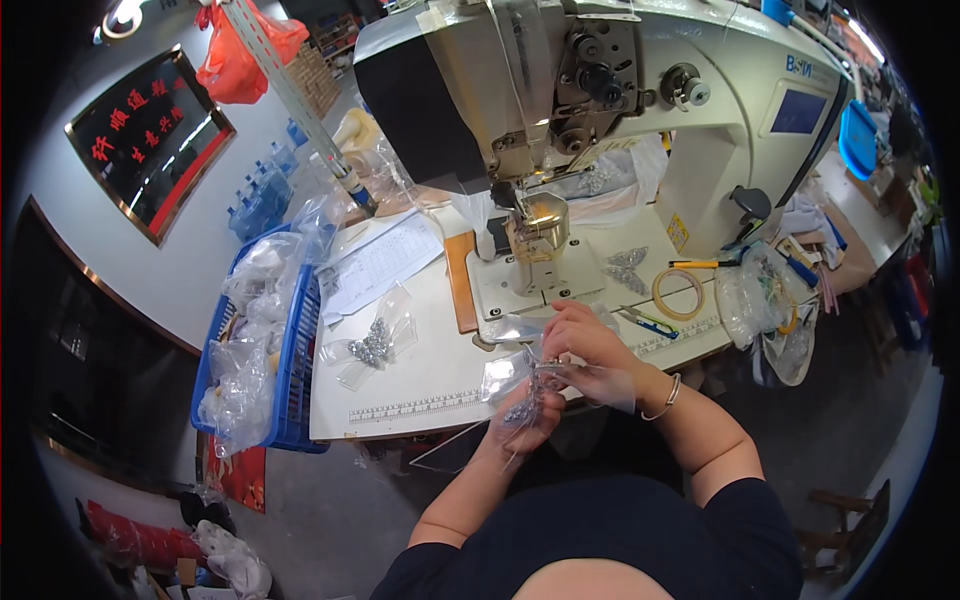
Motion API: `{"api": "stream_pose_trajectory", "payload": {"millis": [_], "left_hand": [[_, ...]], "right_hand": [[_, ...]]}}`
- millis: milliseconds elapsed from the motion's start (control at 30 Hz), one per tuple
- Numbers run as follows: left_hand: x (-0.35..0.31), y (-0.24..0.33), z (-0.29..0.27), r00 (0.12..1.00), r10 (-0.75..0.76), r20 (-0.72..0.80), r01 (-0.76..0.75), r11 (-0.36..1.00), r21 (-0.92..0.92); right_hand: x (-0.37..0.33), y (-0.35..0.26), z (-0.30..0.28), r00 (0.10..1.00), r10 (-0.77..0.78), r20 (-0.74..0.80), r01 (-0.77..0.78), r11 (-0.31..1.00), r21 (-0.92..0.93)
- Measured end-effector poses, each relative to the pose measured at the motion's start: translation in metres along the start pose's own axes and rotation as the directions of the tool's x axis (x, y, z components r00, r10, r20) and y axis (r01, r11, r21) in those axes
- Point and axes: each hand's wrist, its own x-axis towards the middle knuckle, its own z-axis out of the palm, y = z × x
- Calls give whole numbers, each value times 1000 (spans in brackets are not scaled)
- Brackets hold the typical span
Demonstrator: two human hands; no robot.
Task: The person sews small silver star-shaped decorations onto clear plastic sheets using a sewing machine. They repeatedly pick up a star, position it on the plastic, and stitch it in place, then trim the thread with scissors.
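Observation:
Both hands are together at the table's front edge, just before the sewing machine's needle area. They hold a clear plastic piece with a silver rhinestone ornament. My left hand grips it from below, its fingers curled. From above, my right hand pinches it close to the ornament, partly covering it. Clear film sticks out on both sides, and a thin strip trails off to the lower left. A similar clear piece with a rhinestone bow lies on the table to the left. Silver rhinestone wings rest right of the needle plate.
The sewing machine fills the far side. A tape roll, thread snips and a yellow pen lie right. Left are papers and a blue basket of plastic-wrapped items. A ruler strip runs along the front edge.

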Motion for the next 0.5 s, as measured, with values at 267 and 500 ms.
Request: {"api": "stream_pose_trajectory", "payload": {"millis": [267, 500], "left_hand": [[20, 3, 49, 903, 354, 242, -333, 221, 917], [26, 6, 67, 894, 381, 234, -371, 342, 863]], "right_hand": [[3, 7, -5, 959, 208, -195, -226, 971, -78], [12, 17, -16, 955, -8, -297, -108, 921, -373]]}}
